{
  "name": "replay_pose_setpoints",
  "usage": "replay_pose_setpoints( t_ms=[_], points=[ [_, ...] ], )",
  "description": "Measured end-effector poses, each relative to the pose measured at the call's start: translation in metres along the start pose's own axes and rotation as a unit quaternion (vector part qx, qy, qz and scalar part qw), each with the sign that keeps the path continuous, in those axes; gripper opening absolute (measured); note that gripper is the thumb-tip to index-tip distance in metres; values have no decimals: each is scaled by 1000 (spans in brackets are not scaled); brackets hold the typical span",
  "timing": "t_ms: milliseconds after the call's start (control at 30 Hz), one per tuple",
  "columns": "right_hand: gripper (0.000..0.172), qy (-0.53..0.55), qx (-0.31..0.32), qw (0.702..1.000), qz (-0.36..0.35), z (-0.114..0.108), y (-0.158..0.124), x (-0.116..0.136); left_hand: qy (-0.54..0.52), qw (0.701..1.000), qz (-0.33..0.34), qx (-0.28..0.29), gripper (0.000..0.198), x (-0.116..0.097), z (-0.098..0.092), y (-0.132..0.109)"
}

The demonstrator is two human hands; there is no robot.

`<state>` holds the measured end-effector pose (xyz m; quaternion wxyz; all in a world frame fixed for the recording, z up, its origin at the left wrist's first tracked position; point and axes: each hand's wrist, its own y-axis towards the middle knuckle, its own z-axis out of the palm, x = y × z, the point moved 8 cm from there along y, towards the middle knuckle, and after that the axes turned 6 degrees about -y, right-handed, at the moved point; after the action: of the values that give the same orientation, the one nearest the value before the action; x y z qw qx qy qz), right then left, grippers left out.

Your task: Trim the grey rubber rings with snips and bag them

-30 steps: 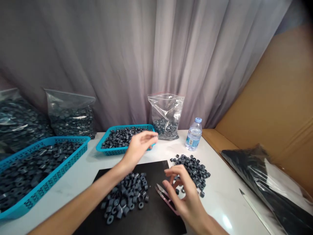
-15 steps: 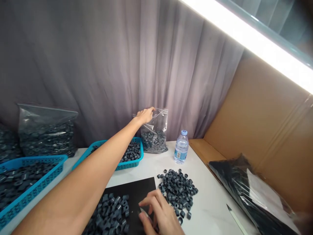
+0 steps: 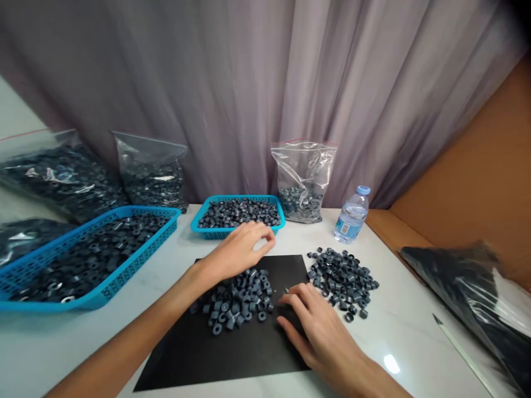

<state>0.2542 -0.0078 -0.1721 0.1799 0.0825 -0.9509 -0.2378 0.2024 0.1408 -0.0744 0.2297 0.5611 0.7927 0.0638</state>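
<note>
My left hand (image 3: 240,251) hovers over a pile of small dark grey rings (image 3: 236,301) on a black mat (image 3: 232,354). Its fingers are loosely bent and I see nothing in them. My right hand (image 3: 319,326) lies on the mat's right part, fingers stretched flat and close together, just right of that pile. A tiny pale tip (image 3: 286,289) shows beside its fingertips; whether it belongs to a tool is unclear. A second pile of rings (image 3: 342,276) lies on the white table to the right of the mat.
A small blue basket of rings (image 3: 238,213) and a large one (image 3: 89,257) stand behind and to the left. Clear bags of rings (image 3: 305,177) (image 3: 153,171) lean on the curtain. A water bottle (image 3: 352,216), a cardboard wall (image 3: 477,182) and a black plastic bag (image 3: 468,282) are at right.
My left hand has come back from the clear bag at the curtain to above the ring pile. My right hand, curled on small snips before, now lies flat on the mat. The view dropped.
</note>
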Motion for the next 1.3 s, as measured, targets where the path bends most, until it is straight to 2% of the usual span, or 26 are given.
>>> replay_pose_setpoints(
  t_ms=[67,167,300,400,533,700,800,900,1000,1033,1100,1167,1233,1300],
  points=[
    [16,24,8,1000,14,3,-3,-1,-19,999,-6,48,16,7,17,-33],
    [16,88,9,995,46,6,-1,-7,-34,996,-15,78,20,17,29,-53],
    [20,169,-11,979,110,7,19,-26,-64,993,-16,97,15,26,39,-50],
    [24,217,13,965,148,20,45,-43,-91,991,-15,95,12,30,46,-49],
    [27,271,70,948,150,50,76,-57,-113,990,-28,76,16,38,49,-52],
    [35,317,82,934,145,68,81,-61,-139,986,-36,80,16,40,49,-55],
    [31,324,69,932,148,67,78,-59,-152,984,-56,75,20,38,41,-54],
    [24,323,58,932,156,66,77,-59,-153,983,-92,35,26,33,19,-69],
    [24,317,47,934,160,66,77,-61,-144,980,-134,-27,28,23,-12,-116],
    [25,316,42,934,159,65,77,-61,-144,975,-153,-69,26,21,-24,-137],
    [27,318,25,935,157,64,76,-62,-129,966,-185,-130,23,13,-39,-181],
    [29,323,3,934,155,62,75,-61,-95,965,-177,-167,17,0,-47,-207],
    [29,329,-16,932,151,59,73,-60,-73,969,-167,-169,14,-7,-46,-209],
    [29,335,-26,931,145,56,72,-56,-57,980,-149,-117,15,-9,-38,-185]
  ],
)
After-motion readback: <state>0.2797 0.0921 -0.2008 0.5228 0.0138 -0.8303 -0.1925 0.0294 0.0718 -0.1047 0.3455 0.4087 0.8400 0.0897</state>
